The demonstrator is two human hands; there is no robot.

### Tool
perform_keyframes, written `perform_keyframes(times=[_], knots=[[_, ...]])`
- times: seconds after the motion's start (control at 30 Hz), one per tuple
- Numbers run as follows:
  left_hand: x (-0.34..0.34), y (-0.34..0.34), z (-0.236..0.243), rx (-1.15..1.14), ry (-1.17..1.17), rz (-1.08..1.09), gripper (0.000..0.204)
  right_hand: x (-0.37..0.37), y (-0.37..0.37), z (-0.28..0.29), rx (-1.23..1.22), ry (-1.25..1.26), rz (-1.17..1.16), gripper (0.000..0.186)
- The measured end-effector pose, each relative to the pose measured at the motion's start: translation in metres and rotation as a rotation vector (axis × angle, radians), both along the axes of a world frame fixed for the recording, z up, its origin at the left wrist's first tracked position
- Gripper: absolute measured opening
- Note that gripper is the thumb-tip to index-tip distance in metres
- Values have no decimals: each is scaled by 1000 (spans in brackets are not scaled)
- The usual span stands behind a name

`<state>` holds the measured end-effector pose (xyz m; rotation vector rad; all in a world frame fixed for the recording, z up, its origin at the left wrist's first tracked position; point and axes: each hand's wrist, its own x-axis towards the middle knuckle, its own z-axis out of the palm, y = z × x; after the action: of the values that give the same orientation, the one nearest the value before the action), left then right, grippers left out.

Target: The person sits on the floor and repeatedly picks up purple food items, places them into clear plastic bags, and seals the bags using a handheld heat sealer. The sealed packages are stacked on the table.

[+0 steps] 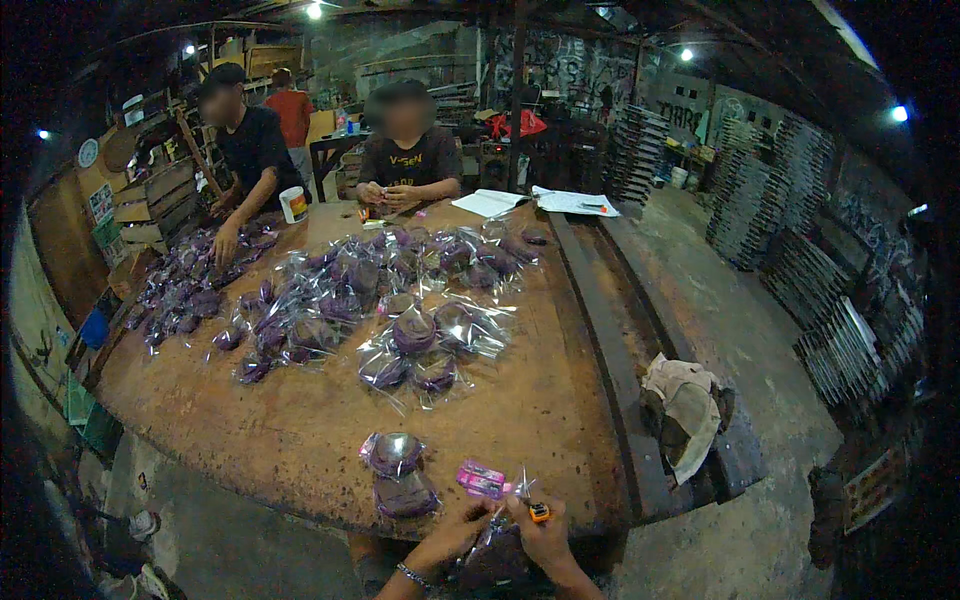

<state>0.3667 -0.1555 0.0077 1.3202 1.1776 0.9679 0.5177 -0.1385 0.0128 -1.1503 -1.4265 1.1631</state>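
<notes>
At the near edge of the table, my left hand (462, 527) is closed on the gathered top of a clear plastic bag (492, 552) with a dark purple item inside. Close beside it, my right hand (541, 535) has its fingers closed around a small orange-and-black object (540, 512), whose kind I cannot make out. Just beyond my hands lie pink printed cards (482, 479). To their left, two bagged round purple items (397, 453) rest on the wood, one partly over the other. My fingers hide part of the bag's neck.
Many bagged purple items (340, 290) cover the middle of the table (540, 380); a loose-looking heap (185, 285) lies far left. Two people sit or stand across it, near a white tub (293, 205). Open papers (490, 203) lie at the back; a cloth (682, 400) drapes right.
</notes>
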Motion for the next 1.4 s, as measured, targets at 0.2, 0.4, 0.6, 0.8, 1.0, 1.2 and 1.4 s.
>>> perform_keyframes(times=[0.2, 0.4, 0.6, 0.8, 1.0, 1.2, 1.4], knots=[[-16, 0, 6, 66, -89, 113, 25, 10, 8, 5, 273, -313, 54, 11], [-3, -5, 4, -4, 64, 209, 25, 6, 4, 16, -121, 64, -46, 11], [4, -7, 10, 37, 9, 215, 29, -2, 1, 27, -53, 113, -42, 14], [0, -7, 20, 154, 9, 167, 28, 6, 2, 24, 24, -42, 71, 19], [-1, -5, 13, 66, -25, 147, 21, 9, 2, 22, -21, 64, 47, 17], [-4, -3, 20, 78, -93, 216, 20, 2, 5, 17, 198, -48, 8, 16], [-3, 1, 22, 91, -164, 271, 18, 3, 0, 12, 180, -59, 21, 15]])
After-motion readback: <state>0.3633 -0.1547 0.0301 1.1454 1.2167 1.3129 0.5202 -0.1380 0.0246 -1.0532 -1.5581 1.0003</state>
